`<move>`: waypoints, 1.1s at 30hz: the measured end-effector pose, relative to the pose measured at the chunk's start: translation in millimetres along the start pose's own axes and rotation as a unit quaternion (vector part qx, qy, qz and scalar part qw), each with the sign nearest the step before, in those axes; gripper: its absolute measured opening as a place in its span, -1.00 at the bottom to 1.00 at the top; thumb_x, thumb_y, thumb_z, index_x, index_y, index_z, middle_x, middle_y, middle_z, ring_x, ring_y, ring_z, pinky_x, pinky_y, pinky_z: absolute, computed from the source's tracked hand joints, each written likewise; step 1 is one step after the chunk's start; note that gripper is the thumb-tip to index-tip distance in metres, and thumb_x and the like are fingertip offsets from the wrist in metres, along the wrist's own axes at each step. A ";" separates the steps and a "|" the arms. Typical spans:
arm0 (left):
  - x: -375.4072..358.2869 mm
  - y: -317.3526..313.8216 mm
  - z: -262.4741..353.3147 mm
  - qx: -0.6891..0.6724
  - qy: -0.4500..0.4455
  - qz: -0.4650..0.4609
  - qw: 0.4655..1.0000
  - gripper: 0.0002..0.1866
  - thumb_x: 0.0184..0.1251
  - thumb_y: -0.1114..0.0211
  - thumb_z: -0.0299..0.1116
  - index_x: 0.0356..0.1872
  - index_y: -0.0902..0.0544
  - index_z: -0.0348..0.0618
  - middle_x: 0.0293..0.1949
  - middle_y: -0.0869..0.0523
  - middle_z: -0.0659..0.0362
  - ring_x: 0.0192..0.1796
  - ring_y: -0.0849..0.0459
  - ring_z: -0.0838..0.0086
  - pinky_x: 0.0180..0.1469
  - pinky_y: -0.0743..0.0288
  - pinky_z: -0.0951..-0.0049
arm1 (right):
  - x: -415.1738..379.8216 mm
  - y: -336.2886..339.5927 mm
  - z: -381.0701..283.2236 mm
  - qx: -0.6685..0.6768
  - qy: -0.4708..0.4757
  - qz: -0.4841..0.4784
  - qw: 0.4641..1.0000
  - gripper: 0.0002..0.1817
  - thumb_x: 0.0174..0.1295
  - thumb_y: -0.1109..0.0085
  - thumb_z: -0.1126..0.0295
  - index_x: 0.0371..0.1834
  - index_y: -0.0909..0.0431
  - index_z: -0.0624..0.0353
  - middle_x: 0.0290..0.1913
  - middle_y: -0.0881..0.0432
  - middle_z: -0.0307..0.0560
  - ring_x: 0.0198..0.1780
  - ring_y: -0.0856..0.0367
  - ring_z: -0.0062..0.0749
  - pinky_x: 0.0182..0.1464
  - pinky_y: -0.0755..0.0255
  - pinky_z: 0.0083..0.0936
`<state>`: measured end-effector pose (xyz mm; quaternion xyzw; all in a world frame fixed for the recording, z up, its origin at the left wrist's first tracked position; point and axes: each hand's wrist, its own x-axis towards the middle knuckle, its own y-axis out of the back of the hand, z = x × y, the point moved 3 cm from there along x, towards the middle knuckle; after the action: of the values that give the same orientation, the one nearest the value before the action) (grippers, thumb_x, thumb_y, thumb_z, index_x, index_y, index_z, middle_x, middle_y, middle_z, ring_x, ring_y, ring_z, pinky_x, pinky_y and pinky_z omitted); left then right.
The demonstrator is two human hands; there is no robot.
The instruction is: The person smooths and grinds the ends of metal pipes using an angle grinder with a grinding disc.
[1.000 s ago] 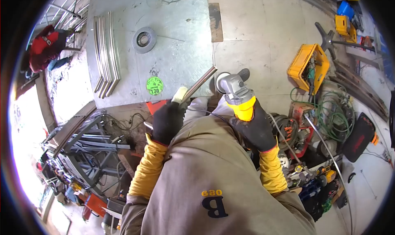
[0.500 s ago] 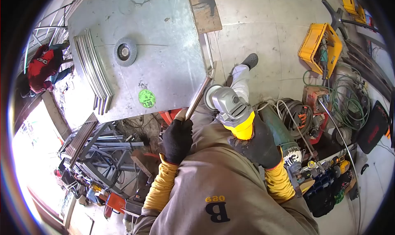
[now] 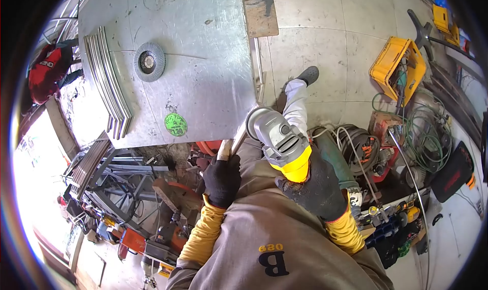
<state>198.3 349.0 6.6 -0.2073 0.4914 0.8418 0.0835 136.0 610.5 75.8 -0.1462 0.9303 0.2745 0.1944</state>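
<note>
Left black-gloved hand (image 3: 222,180): clamped on straight metal bar (image 3: 239,139), probably stiff | right black-gloved hand (image 3: 321,189): around grey-yellow angle grinder (image 3: 280,136), probably heavy, hold there

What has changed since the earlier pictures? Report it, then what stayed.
The right hand has brought the grinder leftward, toward the metal bar in the left hand; the gap seen earlier between grinder and bar has closed in view, though contact cannot be confirmed. Nothing was taken up or let go. Unchanged: both grips, and the bent bars and round disc lying on the table.
</note>
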 end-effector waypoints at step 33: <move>-6.1 0.1 6.0 -0.120 0.012 -0.002 0.993 -0.40 0.42 -0.45 -0.44 0.51 -0.72 -0.06 -0.37 -0.76 -0.03 -0.37 -0.82 0.06 -0.26 -0.70 0.14 | 8.3 5.6 -5.3 -0.004 -0.014 -0.060 0.998 -0.13 0.19 -0.74 0.12 0.49 -0.51 0.29 -0.01 -0.85 0.21 -0.11 -0.88 0.33 -0.08 -0.77 0.08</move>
<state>202.1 354.5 11.9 -0.2273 0.3874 0.8918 0.0538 125.1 610.6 78.8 -0.1982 0.9159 0.2683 0.2233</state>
